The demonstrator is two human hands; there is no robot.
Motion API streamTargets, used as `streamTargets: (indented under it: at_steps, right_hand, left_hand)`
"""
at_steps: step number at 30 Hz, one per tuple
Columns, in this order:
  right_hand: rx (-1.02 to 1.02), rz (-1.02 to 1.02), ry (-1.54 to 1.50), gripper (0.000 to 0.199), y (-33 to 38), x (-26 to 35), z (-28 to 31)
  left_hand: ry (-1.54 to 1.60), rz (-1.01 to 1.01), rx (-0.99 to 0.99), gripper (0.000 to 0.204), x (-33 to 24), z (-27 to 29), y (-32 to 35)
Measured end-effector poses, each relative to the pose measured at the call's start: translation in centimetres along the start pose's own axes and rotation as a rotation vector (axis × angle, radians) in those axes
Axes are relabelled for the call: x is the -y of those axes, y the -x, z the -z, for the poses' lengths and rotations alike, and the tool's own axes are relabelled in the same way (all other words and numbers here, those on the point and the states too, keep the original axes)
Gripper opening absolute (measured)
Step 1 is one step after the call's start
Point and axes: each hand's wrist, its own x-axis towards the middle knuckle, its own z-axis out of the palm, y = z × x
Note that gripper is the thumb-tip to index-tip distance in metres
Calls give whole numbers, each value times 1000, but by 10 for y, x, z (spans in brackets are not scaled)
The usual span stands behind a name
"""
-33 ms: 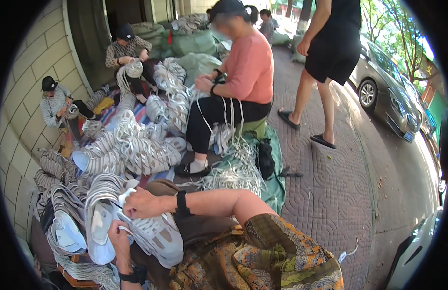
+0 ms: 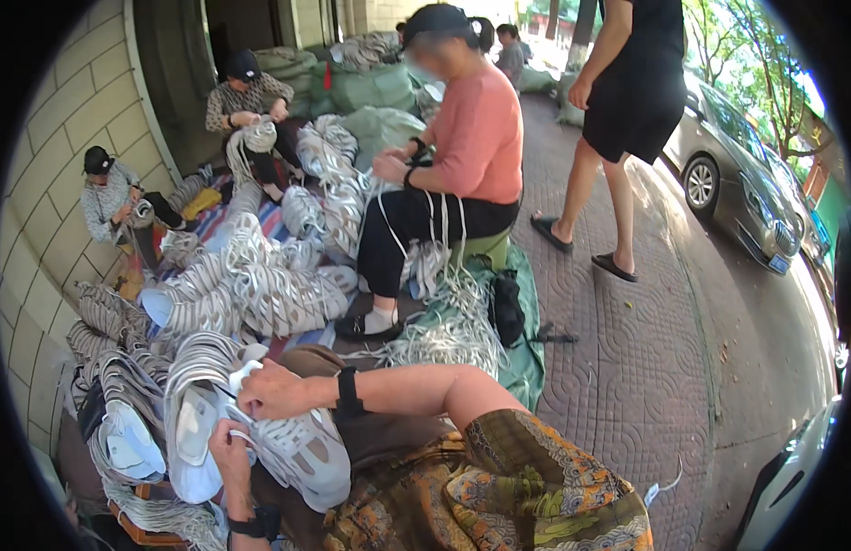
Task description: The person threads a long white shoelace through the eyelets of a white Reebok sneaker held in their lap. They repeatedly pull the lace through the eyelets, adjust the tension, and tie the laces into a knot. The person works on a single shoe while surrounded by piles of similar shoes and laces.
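My right hand [image 2: 277, 390] lies across the top of a white shoe upper [image 2: 302, 450] resting on my lap, fingers curled together and pinching a small white piece at its near edge, a black band on that wrist. My left hand [image 2: 228, 455] comes up from below, its grip clamped on the same upper's lower left side, thumb pressed against the pale lining; a black watch sits on that wrist. Just left of both grips lies a second upper [image 2: 191, 441], open side up, and beyond that a row of stacked grey-and-white uppers [image 2: 123, 404] fanning away toward the tiled wall [image 2: 58, 156]. Under my forearms is my patterned skirt [image 2: 517, 496]. Well ahead of my grip a person in a coral shirt [image 2: 481, 138] sits on a low stool, both hands busy with white laces [image 2: 444, 331] that spill over a green tarp [image 2: 526, 358]. Farther left two seated people in dark caps [image 2: 246, 64] handle more uppers. To the right, well apart, a person in black stands on the paving beside a parked grey car [image 2: 747, 202].
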Motion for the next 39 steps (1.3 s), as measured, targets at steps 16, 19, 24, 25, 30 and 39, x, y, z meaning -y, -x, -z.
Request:
streamTargets:
  at_steps: [16, 19, 24, 25, 30, 39]
  right_hand:
    - [41, 409, 439, 13, -4, 4, 34]
    - [64, 433, 453, 17, 0, 2, 61]
    - [78, 147, 784, 11, 27, -46, 136]
    - [-23, 69, 854, 11, 37, -78, 152]
    - [-115, -553, 802, 9, 129, -207, 223]
    - [-122, -350, -166, 25, 61, -73, 115]
  left_hand:
    - [-271, -309, -155, 5, -28, -7, 1]
    - [-294, -353, -178, 5, -47, 2, 4]
    - [-102, -223, -84, 5, -43, 8, 3]
    - [-66, -214, -45, 5, -38, 9, 0]
    - [-103, -268, 97, 5, -43, 1, -3]
    - [-279, -274, 127, 15, -56, 10, 5]
